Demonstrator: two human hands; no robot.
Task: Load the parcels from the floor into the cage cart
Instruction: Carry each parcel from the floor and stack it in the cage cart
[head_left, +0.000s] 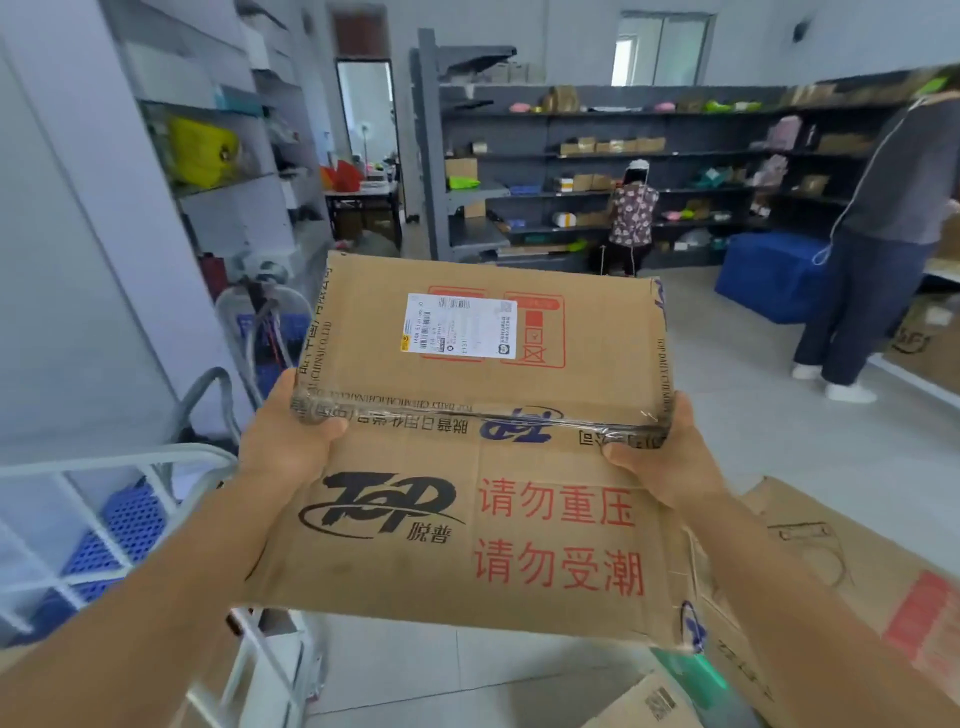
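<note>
Both hands (291, 441) (660, 457) gripping flat taped cardboard parcel (483, 431), seemingly above white wire cage cart (119, 462).

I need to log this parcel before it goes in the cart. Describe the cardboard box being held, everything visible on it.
The cardboard box is a brown corrugated carton, flat and wide, held in the air at its two sides by the left hand and the right hand, thumbs on top. A white shipping label with barcodes sits on its far panel beside red printed symbols. The near panel shows a dark "TOP" logo and red Chinese characters. Clear tape runs across the fold between the panels. Its edges look creased and worn.
</note>
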